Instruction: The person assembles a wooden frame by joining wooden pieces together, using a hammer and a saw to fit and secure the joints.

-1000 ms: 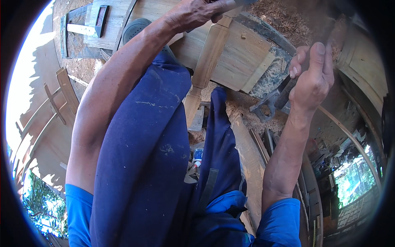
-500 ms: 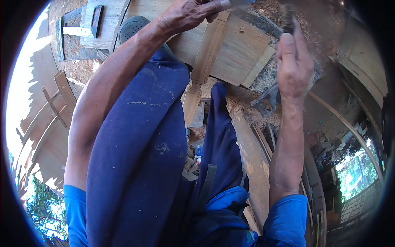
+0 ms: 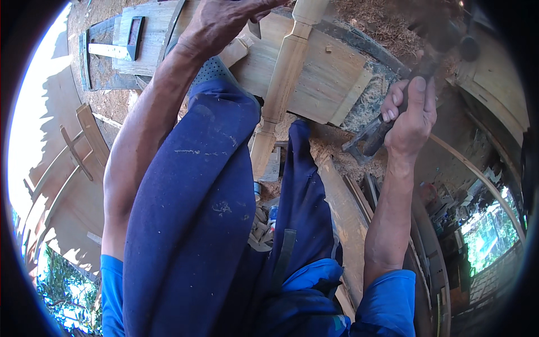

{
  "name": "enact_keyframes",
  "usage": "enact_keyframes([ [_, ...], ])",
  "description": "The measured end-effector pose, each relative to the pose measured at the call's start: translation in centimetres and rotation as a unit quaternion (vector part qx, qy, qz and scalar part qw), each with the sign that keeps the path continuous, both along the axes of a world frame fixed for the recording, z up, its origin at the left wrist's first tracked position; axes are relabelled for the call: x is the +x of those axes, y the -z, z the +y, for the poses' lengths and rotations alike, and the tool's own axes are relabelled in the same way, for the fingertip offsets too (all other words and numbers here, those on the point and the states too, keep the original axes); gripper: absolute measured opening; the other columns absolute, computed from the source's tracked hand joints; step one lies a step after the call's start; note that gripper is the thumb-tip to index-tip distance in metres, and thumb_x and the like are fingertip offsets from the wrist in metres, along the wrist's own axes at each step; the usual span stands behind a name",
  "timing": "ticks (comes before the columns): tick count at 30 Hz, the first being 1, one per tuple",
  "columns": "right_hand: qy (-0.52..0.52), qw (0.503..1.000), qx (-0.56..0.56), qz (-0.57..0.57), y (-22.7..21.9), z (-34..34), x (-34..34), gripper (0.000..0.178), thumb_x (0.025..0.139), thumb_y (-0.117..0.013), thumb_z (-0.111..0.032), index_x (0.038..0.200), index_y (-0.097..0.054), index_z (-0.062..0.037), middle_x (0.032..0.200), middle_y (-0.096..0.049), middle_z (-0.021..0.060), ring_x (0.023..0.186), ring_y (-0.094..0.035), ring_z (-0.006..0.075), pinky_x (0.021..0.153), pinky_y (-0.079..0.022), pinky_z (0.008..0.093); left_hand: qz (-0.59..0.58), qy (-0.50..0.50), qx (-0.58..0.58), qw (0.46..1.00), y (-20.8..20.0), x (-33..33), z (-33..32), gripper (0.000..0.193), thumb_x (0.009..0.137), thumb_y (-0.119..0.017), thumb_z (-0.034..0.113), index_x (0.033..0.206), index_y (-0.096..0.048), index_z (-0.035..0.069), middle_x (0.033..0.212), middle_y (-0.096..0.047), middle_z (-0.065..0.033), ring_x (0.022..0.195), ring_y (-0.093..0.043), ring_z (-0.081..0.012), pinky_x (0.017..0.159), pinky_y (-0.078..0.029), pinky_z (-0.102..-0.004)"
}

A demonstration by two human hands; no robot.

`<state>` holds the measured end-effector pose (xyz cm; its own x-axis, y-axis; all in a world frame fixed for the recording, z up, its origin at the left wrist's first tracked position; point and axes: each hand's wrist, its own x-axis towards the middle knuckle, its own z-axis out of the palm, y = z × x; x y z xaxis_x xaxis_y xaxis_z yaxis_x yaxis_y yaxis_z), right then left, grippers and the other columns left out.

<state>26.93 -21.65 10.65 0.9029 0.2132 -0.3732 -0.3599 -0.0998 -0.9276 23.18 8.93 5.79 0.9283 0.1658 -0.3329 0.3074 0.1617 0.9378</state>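
Note:
My left hand, partly cut off by the upper edge, is closed, and a short metal blade like a chisel's sticks out beneath its fingers. Just right of it lies a long shaped wooden post, slanting across a wide plank. My right hand grips the dark handle of a hammer. The hammer is raised at the right, its head smeared by motion, with a round face showing. My left foot, in a perforated shoe, is beside the plank.
A try square rests on boards at the upper left. Sawdust and shavings cover the ground. Wood offcuts lie between my legs. Long timber pieces lean near my right forearm. Curved wooden frames stand at the left.
My left hand has moved left and the blade now shows below it. My right hand has moved slightly right and down, tilting the hammer. The post's upper end has shifted.

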Motion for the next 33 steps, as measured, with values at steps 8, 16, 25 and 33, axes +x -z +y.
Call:
enact_keyframes([
  [8,0.026,0.999,0.037,0.017,-0.3,0.6,-1.2,0.045,0.108,-0.05,-0.031,0.145,-0.047,-0.0072,0.071,-0.045,0.0001,0.052,-0.04,0.0064,0.047,-0.034,0.0218,0.037,0.014,0.082,0.996,1.0,-2.0,1.0,0.023,0.095,-0.07,0.018,0.08,-0.053,0.013,0.068,-0.048,0.0073,0.061,-0.044,-0.0049,0.056,-0.036,-0.0236],
  [16,-0.01,1.0,0.029,0.002,-0.3,0.3,-1.6,0.049,0.108,-0.048,-0.034,0.148,-0.045,-0.0057,0.069,-0.045,-0.0012,0.052,-0.041,0.0057,0.046,-0.035,0.0211,0.009,-0.012,0.026,1.0,0.4,-3.3,0.8,0.017,0.094,-0.066,0.013,0.081,-0.056,0.01,0.068,-0.046,0.008,0.061,-0.042,-0.0041,0.056,-0.035,-0.0229],
  [25,-0.092,0.966,-0.141,-0.196,-2.6,0.6,-1.2,0.048,0.109,-0.048,-0.032,0.146,-0.052,-0.0027,0.069,-0.048,-0.0051,0.056,-0.04,0.0037,0.049,-0.033,0.0209,-0.046,-0.006,0.153,0.987,1.3,-5.0,0.3,0.018,0.096,-0.065,0.018,0.086,-0.061,0.003,0.073,-0.052,0.0043,0.067,-0.048,-0.0043,0.061,-0.041,-0.0233],
  [33,-0.196,0.922,-0.139,-0.304,-6.7,3.6,1.2,0.043,0.107,-0.052,-0.028,0.143,-0.056,-0.0045,0.068,-0.049,-0.0044,0.055,-0.043,0.0056,0.047,-0.036,0.0224,-0.058,0.036,0.262,0.963,-0.1,-6.3,-0.2,0.022,0.089,-0.063,0.016,0.08,-0.055,-0.002,0.082,-0.06,-0.0088,0.067,-0.054,-0.0147,0.067,-0.046,-0.0301],
])
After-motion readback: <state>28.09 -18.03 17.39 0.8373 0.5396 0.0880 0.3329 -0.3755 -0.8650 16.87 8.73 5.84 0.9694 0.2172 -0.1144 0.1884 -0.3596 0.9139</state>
